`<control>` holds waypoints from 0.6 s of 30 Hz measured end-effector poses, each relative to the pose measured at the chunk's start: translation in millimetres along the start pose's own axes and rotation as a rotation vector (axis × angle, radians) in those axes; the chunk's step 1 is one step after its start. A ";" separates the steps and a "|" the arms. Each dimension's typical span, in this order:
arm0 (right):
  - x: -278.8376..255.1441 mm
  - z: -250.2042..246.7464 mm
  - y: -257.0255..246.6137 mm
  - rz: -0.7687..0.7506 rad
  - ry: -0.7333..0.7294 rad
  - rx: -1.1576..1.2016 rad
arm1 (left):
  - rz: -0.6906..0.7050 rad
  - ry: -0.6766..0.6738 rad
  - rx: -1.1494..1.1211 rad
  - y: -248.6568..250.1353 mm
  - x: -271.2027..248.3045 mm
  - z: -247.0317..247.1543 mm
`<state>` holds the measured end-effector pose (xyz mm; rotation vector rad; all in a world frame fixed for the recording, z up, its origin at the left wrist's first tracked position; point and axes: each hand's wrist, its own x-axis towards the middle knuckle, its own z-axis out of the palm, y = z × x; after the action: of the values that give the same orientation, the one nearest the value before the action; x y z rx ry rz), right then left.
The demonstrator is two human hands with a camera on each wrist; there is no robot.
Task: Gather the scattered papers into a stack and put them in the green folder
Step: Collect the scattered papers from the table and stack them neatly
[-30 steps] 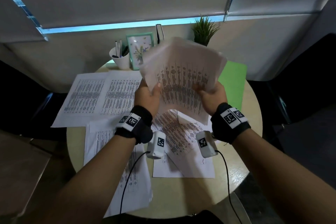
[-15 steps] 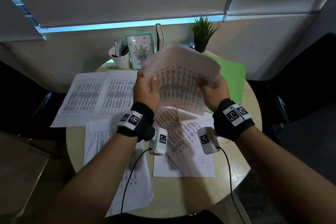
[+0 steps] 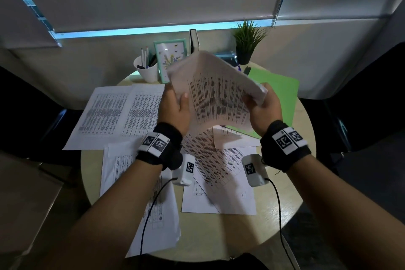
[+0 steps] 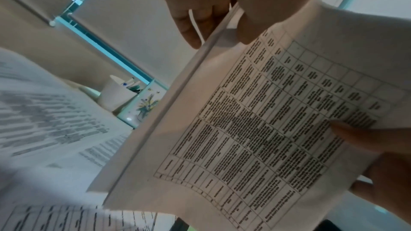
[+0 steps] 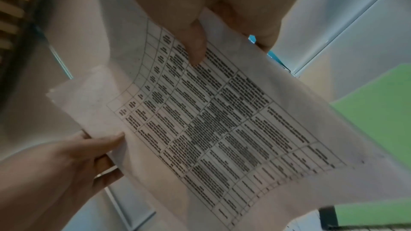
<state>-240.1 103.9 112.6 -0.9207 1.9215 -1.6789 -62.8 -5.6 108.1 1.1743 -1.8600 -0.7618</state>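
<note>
Gripping opposite edges, the left hand [image 3: 175,107] and right hand [image 3: 264,108] hold a paper stack [image 3: 217,96] tilted above the round table [image 3: 285,199], thumbs on top.

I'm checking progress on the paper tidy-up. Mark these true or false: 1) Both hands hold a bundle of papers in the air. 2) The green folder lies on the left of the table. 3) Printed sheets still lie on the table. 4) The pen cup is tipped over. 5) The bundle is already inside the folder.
1) True: the left hand and right hand grip the bundle.
2) False: the folder lies on the right.
3) True: sheets cover the table.
4) False: the cup stands upright.
5) False: the bundle is held above the table.
</note>
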 end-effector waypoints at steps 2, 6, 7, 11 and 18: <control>1.5 -4.3 -0.5 -0.014 0.010 0.031 | 0.027 0.011 0.007 -2.1 -0.9 -0.7; -5.7 -9.2 19.6 0.085 -0.037 -0.031 | 0.011 -0.082 0.059 -22.2 -15.6 5.2; -7.6 -8.9 26.5 0.136 -0.059 -0.053 | -0.009 -0.121 0.085 -27.2 -19.1 7.8; -6.6 -6.7 34.3 0.219 -0.076 -0.089 | -0.015 -0.161 0.130 -29.6 -20.2 9.5; 8.1 25.4 -0.8 0.143 -0.203 -0.050 | -0.038 0.025 0.060 -20.0 0.3 -23.7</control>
<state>-227.8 80.4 109.7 -0.9116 1.8537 -1.4058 -33.7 -15.5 104.0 1.2541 -1.8556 -0.7132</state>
